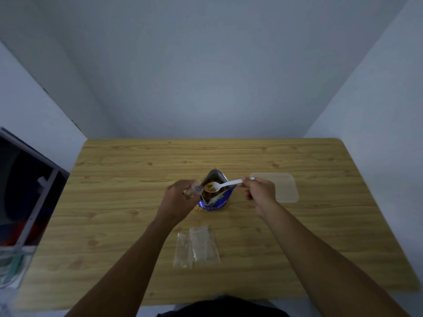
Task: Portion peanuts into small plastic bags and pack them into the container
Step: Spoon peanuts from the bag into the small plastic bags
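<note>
A blue peanut pouch stands open at the middle of the wooden table, peanuts showing inside. My right hand pinches the handle of a white plastic spoon, whose bowl carries peanuts just above the pouch mouth. My left hand holds a small clear plastic bag with its open mouth tilted toward the spoon bowl, almost touching it. Two empty clear bags lie flat on the table nearer to me. A translucent flat container or lid lies right of my right hand.
White walls close in the table at the back and on both sides. A dark frame with grey bars stands off the table's left edge.
</note>
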`<state>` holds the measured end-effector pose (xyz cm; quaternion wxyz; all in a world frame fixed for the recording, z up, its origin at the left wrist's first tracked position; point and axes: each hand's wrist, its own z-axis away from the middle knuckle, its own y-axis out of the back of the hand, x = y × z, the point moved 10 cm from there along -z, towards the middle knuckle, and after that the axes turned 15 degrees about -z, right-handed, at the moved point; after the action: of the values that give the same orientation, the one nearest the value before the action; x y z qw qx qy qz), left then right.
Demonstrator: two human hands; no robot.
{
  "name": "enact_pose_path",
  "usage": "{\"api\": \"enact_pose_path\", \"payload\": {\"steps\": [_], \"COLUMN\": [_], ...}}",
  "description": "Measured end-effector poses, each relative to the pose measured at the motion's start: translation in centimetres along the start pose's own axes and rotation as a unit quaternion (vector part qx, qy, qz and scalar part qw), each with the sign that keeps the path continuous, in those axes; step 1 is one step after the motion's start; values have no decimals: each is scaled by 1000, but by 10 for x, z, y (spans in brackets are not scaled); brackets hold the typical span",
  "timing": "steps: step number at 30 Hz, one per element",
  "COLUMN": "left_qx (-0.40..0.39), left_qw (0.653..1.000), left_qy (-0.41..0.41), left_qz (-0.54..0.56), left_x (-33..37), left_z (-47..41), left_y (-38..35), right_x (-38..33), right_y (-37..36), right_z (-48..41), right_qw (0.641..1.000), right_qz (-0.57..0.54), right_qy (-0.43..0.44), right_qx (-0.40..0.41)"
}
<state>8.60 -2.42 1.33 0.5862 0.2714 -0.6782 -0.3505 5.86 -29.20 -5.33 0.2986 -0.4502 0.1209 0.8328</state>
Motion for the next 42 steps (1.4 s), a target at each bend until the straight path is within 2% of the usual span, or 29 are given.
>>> {"api": "enact_pose_path", "payload": {"steps": [4,7,11,14,16,19,22,24,26,30,32,35,38,42], "left_qx": [-4,-12,-5,-12,-20,-10,-6,9,30,73,103,110,79,11], "left_qw": [1000,999,999,999,999,999,1000,1000,998,991,987,986,989,984], "left_qy": [3,-1,-4,7,7,3,0,10,22,59,71,67,58,57], "left_qz": [-24,-32,-46,-43,-43,-36,-3,21,40,92,100,109,112,167], "left_x": [-1,1,8,12,19,26,23,17,12,-6,-12,-10,-4,9], "left_z": [-4,-7,-13,-17,-18,-19,-21,-20,-17,-9,-2,7,14,30], "left_y": [-3,-6,-6,-6,-7,-6,-7,-4,0,5,10,12,0,-24], "right_x": [-5,-21,-53,-73,-84,-96,-101,-109,-120,-128,-114,-73,-41,-24], "right_y": [6,5,-9,-27,-43,-69,-89,-90,-82,-45,-34,-36,-36,-21], "right_z": [-3,-1,10,23,35,61,83,88,86,59,45,32,26,25], "right_qw": [998,998,997,988,968,920,881,869,879,922,928,925,926,938], "right_qz": [-48,-55,-31,38,102,176,206,199,161,70,112,212,253,254], "right_qy": [-30,-15,48,123,190,285,315,334,342,346,339,293,249,216], "right_qx": [-3,-17,-50,-90,-128,-205,-288,-305,-290,-157,-109,-112,-127,-99]}}
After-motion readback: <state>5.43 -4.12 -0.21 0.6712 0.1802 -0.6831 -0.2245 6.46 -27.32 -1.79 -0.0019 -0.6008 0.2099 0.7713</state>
